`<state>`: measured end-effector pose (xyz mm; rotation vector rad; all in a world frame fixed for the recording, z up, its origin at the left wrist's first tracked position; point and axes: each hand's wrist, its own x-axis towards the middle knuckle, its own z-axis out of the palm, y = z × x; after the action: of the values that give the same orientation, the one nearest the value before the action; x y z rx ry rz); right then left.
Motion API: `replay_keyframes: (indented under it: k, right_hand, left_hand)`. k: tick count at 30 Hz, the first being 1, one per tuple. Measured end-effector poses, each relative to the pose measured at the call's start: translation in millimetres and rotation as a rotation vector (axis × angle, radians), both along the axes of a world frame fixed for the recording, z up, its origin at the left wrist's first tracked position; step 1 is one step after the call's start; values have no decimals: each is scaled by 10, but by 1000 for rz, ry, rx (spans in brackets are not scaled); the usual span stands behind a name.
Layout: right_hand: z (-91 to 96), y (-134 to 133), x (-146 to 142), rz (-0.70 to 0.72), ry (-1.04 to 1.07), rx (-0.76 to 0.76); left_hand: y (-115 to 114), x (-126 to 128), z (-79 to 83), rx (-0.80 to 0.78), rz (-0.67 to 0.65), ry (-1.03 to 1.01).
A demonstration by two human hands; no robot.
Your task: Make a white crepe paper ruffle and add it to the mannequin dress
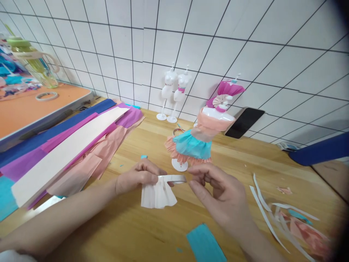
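My left hand (143,174) pinches a piece of pleated white crepe paper (157,194) by its upper edge, and the paper fans out downward. Along that edge runs a narrow white tape (178,178), which curves into a loop at its right end. My right hand (219,194) is just right of the loop, thumb and forefinger apart, with nothing visible between them; its other fingers are curled. Behind the hands stands a small dress form (216,115) in a peach top and a ruffled blue-and-peach skirt (193,143). A folded blue paper piece (206,243) lies in front.
Long coloured paper sheets (68,153) cover the left side. Two white mannequins (176,87) and a phone (245,122) stand by the tiled wall. White strips (268,218) and peach scraps (308,231) lie right. A bottle (38,62) and tape roll (47,96) are on an orange surface.
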<state>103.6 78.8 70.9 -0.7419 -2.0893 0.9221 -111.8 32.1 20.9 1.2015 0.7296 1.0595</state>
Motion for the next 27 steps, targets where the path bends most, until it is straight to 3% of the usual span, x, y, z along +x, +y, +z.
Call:
replay_keyframes:
  k: [2,5,9,17,22,27]
  right_hand:
    - [-10,40,0,45,-9,16]
    - [-3,97,-33,221,-52,-49]
    - [-25,169,-81,373,-78,-321]
    - [-329,330,-102,437,189,-736]
    - [-508,285,-194,438,310,-759]
    - [-573,280,-223,446,362,-631]
  left_hand:
    - [1,8,-9,-32,3,-17]
    - [-10,31,14,-65,3,-26]
    - [-23,44,45,-80,-12,-34]
    - [98,-72,114,-71,-8,-101]
    - [193,-181,224,-178,137,-119]
    - [153,-265,291,-422,351,10]
